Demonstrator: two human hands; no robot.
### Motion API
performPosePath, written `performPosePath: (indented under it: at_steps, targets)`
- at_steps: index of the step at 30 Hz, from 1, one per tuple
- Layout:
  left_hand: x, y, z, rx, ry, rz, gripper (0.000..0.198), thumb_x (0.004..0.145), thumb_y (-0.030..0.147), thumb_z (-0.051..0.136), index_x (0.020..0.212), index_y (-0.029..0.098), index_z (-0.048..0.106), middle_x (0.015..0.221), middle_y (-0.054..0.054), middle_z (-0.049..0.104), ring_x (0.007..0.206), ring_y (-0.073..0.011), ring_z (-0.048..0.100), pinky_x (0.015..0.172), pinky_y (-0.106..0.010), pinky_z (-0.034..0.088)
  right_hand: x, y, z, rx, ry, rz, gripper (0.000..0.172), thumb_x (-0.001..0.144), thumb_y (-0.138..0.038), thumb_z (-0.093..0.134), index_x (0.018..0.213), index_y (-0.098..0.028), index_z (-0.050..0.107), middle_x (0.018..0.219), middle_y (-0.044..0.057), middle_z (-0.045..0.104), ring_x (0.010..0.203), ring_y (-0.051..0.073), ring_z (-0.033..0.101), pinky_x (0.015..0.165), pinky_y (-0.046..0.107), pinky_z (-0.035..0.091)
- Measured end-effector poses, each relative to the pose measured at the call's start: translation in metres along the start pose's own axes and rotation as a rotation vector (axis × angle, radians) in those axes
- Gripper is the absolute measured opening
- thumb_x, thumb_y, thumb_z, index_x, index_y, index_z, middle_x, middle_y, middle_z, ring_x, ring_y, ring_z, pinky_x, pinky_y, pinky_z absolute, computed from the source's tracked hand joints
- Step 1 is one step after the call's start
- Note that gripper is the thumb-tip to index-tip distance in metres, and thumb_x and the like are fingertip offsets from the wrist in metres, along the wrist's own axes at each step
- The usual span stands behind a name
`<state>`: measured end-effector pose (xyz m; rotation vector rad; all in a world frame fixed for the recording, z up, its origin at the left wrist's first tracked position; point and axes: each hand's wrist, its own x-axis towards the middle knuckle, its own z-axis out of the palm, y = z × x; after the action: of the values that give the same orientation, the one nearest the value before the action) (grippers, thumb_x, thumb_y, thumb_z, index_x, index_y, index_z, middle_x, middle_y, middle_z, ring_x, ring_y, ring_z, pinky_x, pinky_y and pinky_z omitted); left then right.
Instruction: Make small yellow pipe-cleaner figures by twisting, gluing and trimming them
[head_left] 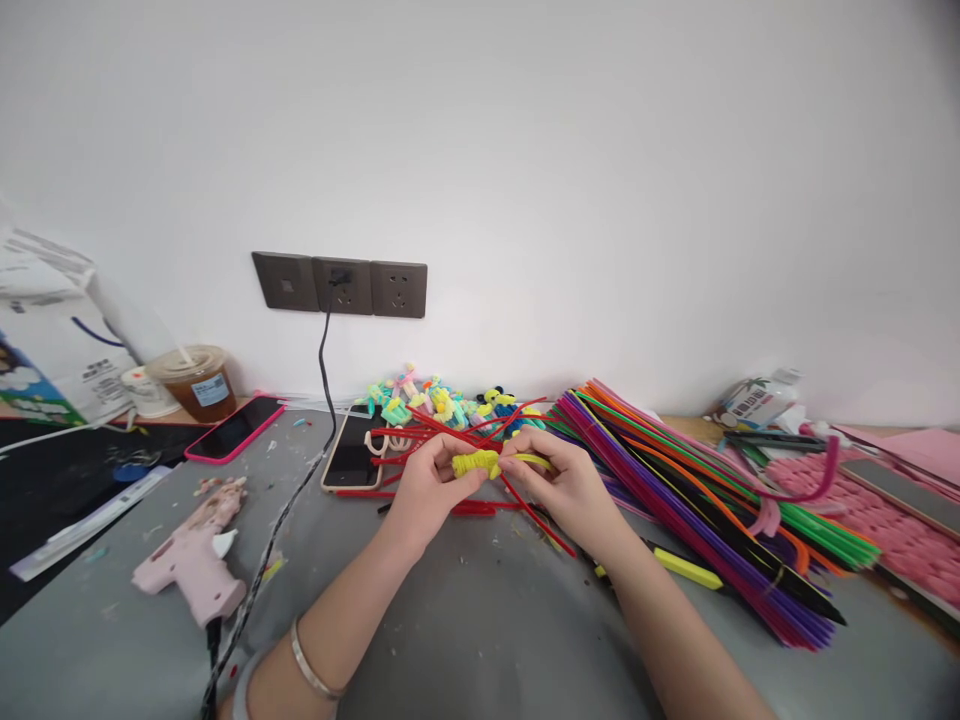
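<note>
A yellow coiled pipe-cleaner piece (474, 462) is between my two hands above the grey table mat. My left hand (436, 485) pinches its left part between thumb and fingers. At its right end my right hand (551, 480) is closed on the yellow strand, a length of which shows over the fingers. Red pipe cleaners (472, 508) lie spread behind and below the hands. Behind them, small pastel pipe-cleaner figures (442, 402) are heaped against the wall.
A pink glue gun (195, 560) with its cord lies at left, near a pink-edged phone (235, 430) and a drink cup (202, 385). Another phone (354, 450) is behind my left hand. Bundled coloured pipe cleaners (675, 490) and a yellow cutter (686, 568) lie at right.
</note>
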<state>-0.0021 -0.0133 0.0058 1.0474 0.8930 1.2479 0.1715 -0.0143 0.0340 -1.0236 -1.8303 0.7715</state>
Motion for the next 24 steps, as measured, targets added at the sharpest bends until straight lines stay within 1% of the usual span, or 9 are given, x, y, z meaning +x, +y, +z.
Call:
performPosePath:
  at_steps: [3, 5, 8, 12, 15, 19, 24]
  targets:
    - [0.000, -0.001, -0.001, 0.068, -0.059, 0.048, 0.028, 0.065, 0.027, 0.082, 0.081, 0.017, 0.062, 0.081, -0.002, 0.069, 0.076, -0.0150, 0.064, 0.071, -0.026, 0.048, 0.001, -0.001, -0.001, 0.023, -0.001, 0.031, 0.023, 0.088, -0.036, 0.059, 0.074, -0.019, 0.060, 0.072, 0.002, 0.055, 0.063, 0.015, 0.046, 0.054, 0.025, 0.035]
    - [0.000, -0.001, -0.002, 0.099, -0.091, 0.052, 0.026, 0.066, 0.026, 0.081, 0.081, 0.017, 0.062, 0.079, -0.001, 0.068, 0.074, -0.0148, 0.063, 0.070, -0.025, 0.048, 0.001, 0.000, -0.001, 0.043, -0.006, 0.049, 0.023, 0.088, -0.038, 0.060, 0.074, -0.019, 0.060, 0.070, 0.001, 0.053, 0.061, 0.014, 0.044, 0.054, 0.025, 0.035]
    - [-0.001, 0.001, -0.001, 0.099, -0.125, 0.017, 0.026, 0.066, 0.026, 0.081, 0.082, 0.018, 0.062, 0.076, 0.001, 0.065, 0.070, -0.0131, 0.060, 0.065, -0.023, 0.046, 0.001, 0.002, -0.002, 0.097, 0.010, 0.090, 0.024, 0.087, -0.040, 0.061, 0.076, -0.019, 0.058, 0.068, 0.000, 0.051, 0.059, 0.013, 0.042, 0.053, 0.025, 0.034]
    - [-0.004, 0.004, 0.001, 0.061, -0.151, -0.047, 0.028, 0.063, 0.025, 0.083, 0.082, 0.018, 0.062, 0.075, 0.003, 0.063, 0.067, -0.0108, 0.056, 0.062, -0.022, 0.044, 0.002, 0.005, -0.002, 0.173, 0.016, 0.115, 0.026, 0.083, -0.042, 0.066, 0.077, -0.018, 0.058, 0.068, -0.001, 0.051, 0.057, 0.011, 0.042, 0.053, 0.024, 0.036]
    - [-0.005, 0.005, 0.002, 0.008, -0.149, -0.071, 0.030, 0.062, 0.024, 0.084, 0.083, 0.018, 0.064, 0.078, 0.002, 0.065, 0.072, -0.0120, 0.059, 0.067, -0.023, 0.046, 0.004, 0.009, -0.003, 0.206, 0.035, 0.136, 0.029, 0.080, -0.045, 0.069, 0.077, -0.019, 0.058, 0.069, -0.001, 0.052, 0.058, 0.011, 0.045, 0.054, 0.024, 0.038]
    - [-0.005, 0.003, 0.001, -0.056, -0.180, -0.075, 0.031, 0.063, 0.024, 0.084, 0.087, 0.018, 0.065, 0.086, -0.001, 0.069, 0.082, -0.0150, 0.064, 0.073, -0.024, 0.048, 0.005, 0.013, -0.003, 0.231, 0.066, 0.135, 0.028, 0.079, -0.045, 0.071, 0.077, -0.019, 0.060, 0.068, -0.001, 0.056, 0.062, 0.014, 0.051, 0.058, 0.025, 0.041]
    - [-0.005, 0.003, 0.001, -0.112, -0.176, -0.085, 0.031, 0.062, 0.023, 0.086, 0.085, 0.017, 0.066, 0.088, -0.002, 0.072, 0.085, -0.0154, 0.066, 0.076, -0.025, 0.049, 0.006, 0.015, 0.000, 0.209, 0.075, 0.102, 0.028, 0.080, -0.045, 0.070, 0.075, -0.020, 0.058, 0.069, -0.001, 0.055, 0.064, 0.014, 0.051, 0.060, 0.026, 0.042]
